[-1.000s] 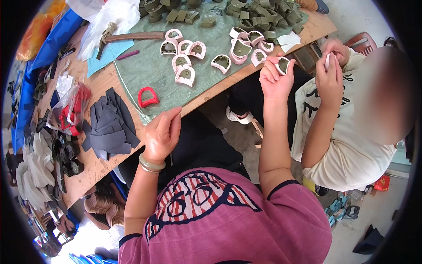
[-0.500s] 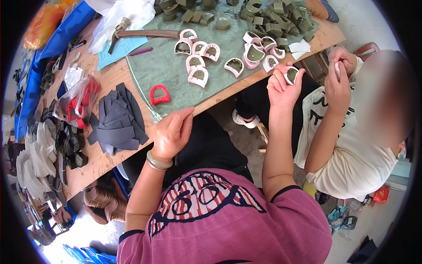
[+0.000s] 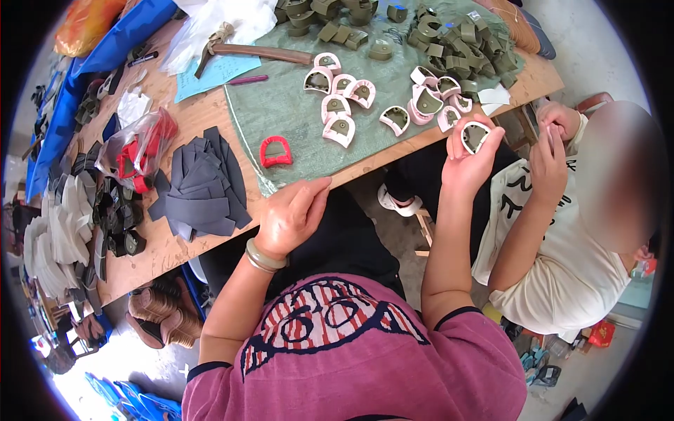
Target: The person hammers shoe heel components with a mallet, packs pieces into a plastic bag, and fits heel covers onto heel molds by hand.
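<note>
My right hand (image 3: 469,163) is raised past the table's front edge, with its fingers and thumb closed around a D-shaped shoe heel (image 3: 475,138) with a white rim and dark inside. My left hand (image 3: 291,216) is closed at the table's near edge, fingers and thumb pressed together; whatever they hold, if anything, is too small to make out. Just beyond it a red-covered heel (image 3: 275,151) lies on the green cloth (image 3: 309,160). Several pink-covered heels (image 3: 339,130) sit farther back, and another cluster of pink heels (image 3: 426,102) lies nearer my right hand.
Olive heels (image 3: 463,52) are heaped at the back. A hammer (image 3: 260,52) and a purple pen (image 3: 248,80) lie farther left. Dark grey strips (image 3: 203,184) and a plastic bag (image 3: 140,151) with red pieces occupy the left side. A co-worker (image 3: 544,245) sits close on my right.
The view has shifted, so the table's contents appear farther right. My right hand has turned the heel slightly, its open side facing me more. My left hand keeps its closed shape.
</note>
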Action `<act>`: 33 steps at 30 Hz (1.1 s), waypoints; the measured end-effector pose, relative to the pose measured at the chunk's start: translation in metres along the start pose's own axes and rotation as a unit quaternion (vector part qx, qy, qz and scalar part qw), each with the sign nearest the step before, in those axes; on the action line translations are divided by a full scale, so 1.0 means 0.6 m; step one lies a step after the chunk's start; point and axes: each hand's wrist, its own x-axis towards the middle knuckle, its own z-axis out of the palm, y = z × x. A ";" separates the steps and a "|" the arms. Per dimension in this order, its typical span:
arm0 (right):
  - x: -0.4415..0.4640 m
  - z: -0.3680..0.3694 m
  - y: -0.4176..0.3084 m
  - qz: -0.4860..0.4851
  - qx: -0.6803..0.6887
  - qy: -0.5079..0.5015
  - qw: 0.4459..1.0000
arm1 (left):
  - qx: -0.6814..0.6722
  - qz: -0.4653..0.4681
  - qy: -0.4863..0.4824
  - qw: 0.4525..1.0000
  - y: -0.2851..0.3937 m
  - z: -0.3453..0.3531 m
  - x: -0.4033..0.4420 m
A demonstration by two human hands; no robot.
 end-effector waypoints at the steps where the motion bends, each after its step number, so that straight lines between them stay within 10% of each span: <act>1: -0.004 0.007 0.001 -0.055 -0.098 0.014 0.994 | -0.002 0.000 -0.001 1.000 0.000 0.000 -0.001; 14: 0.024 0.049 -0.030 -0.076 -0.036 0.078 0.993 | 0.007 0.007 -0.009 1.000 -0.007 0.004 -0.002; 17: 0.006 0.105 -0.044 -0.361 -0.271 -0.050 0.891 | 0.011 0.018 -0.011 1.000 -0.009 0.001 -0.004; 21: 0.085 0.124 0.002 -0.213 -0.521 -0.201 0.801 | 0.018 0.003 -0.035 0.999 -0.006 0.000 0.002; 27: 0.159 0.116 0.059 -0.181 -0.764 -0.349 0.511 | 0.014 0.003 -0.033 0.999 -0.006 -0.002 -0.003; 33: 0.087 0.131 0.068 -0.263 -0.690 -0.354 0.574 | 0.013 0.010 -0.031 0.999 -0.007 0.000 -0.002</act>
